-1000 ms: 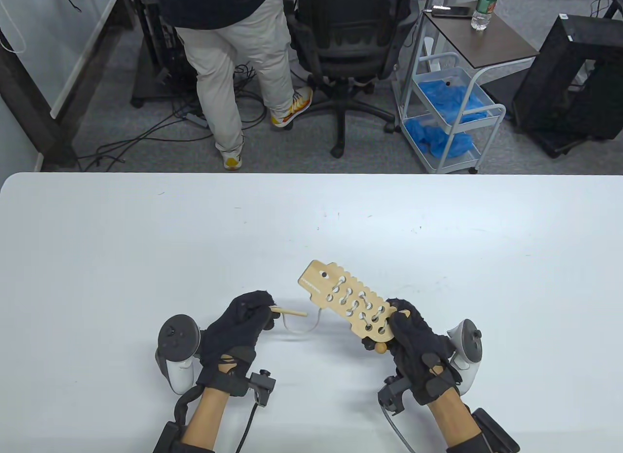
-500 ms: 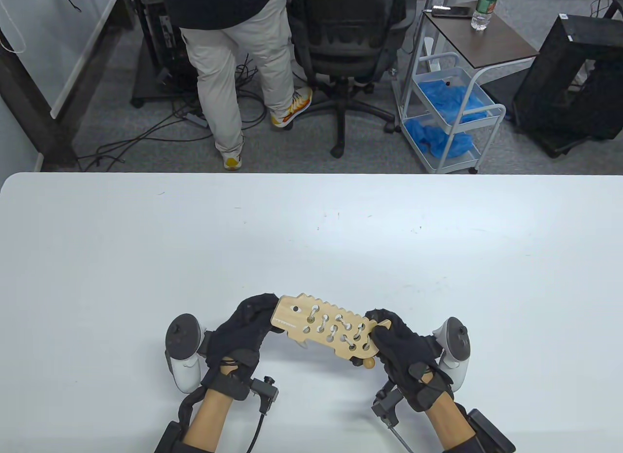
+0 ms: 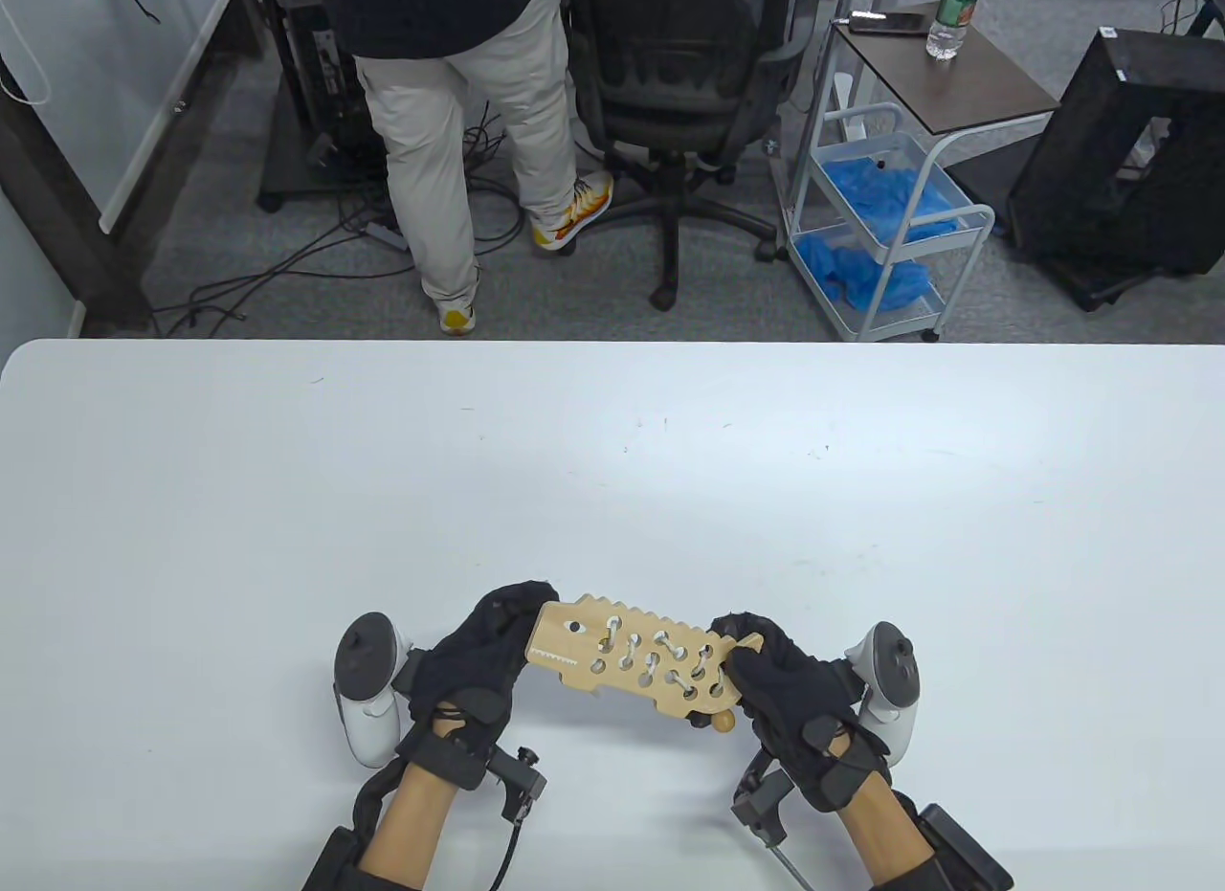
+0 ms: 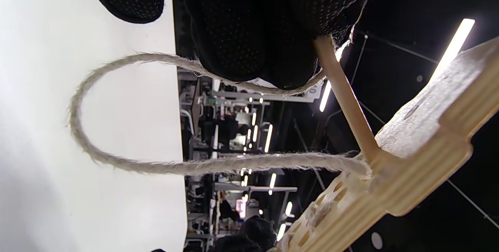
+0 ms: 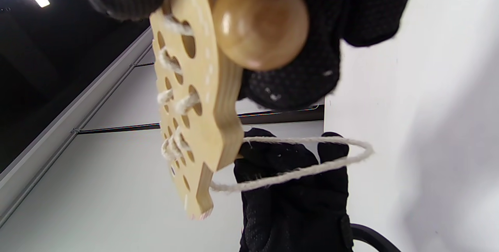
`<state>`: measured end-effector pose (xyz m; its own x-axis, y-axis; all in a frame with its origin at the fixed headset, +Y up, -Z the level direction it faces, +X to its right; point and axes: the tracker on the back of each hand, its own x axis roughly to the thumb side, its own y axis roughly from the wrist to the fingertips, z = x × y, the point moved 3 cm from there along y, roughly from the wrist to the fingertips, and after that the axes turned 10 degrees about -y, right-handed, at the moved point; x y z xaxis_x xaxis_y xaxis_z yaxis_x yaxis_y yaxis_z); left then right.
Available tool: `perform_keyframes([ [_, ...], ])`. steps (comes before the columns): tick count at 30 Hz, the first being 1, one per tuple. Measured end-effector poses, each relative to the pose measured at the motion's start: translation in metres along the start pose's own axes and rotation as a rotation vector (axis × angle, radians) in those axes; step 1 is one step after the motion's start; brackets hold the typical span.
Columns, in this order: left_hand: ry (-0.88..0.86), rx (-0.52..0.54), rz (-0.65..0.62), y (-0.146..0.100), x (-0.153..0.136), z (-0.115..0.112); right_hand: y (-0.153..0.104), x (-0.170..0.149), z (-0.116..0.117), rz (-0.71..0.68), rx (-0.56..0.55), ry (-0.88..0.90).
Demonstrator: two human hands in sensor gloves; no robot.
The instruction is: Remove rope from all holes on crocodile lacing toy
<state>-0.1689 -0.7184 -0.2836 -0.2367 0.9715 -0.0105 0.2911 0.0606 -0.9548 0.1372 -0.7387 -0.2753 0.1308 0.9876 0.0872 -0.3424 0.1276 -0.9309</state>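
The wooden crocodile lacing toy [image 3: 641, 666] hangs above the white table [image 3: 612, 470] near its front edge, with pale rope [image 3: 679, 682] laced through several holes. My right hand [image 3: 777, 679] grips its tail end, beside a round wooden bead [image 5: 259, 22]. My left hand [image 3: 488, 647] is at the head end and partly under it. In the left wrist view its fingers [image 4: 249, 22] pinch the thin wooden needle [image 4: 345, 96], whose tip meets the toy's underside [image 4: 421, 146]. A slack rope loop [image 4: 78, 119] hangs below the toy; the same rope loop [image 5: 312, 158] shows in the right wrist view.
Beyond the table's far edge a person [image 3: 450, 116] stands by an office chair [image 3: 679, 77]. A white cart [image 3: 890, 231] with blue material and a side table [image 3: 947, 77] with a bottle stand at the back right.
The toy swung down and leftward to lie more level. My left hand moved right with the needle, under the toy's head; the needle and loop are now hidden in the table view.
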Motion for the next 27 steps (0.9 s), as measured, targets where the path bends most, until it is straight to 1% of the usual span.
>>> perform_keyframes([
  [3,-0.002,-0.048,0.007,0.001,-0.001,-0.004,0.000,0.000,0.001,-0.007,0.017,0.005],
  [8,0.063,-0.075,0.004,0.001,0.002,-0.011,0.001,-0.001,0.003,0.001,0.030,-0.026],
  [15,0.046,-0.128,-0.019,-0.001,0.004,-0.024,-0.001,-0.003,-0.002,0.026,-0.022,-0.060],
  [18,-0.054,-0.203,-0.023,-0.001,0.002,-0.031,-0.002,-0.003,-0.006,0.034,-0.066,-0.050],
  [22,-0.184,-0.268,-0.034,-0.001,-0.002,-0.034,-0.003,-0.001,-0.010,0.034,-0.100,-0.058],
  [27,-0.232,-0.310,-0.054,-0.001,-0.003,-0.037,-0.005,0.001,-0.009,0.025,-0.118,-0.060],
])
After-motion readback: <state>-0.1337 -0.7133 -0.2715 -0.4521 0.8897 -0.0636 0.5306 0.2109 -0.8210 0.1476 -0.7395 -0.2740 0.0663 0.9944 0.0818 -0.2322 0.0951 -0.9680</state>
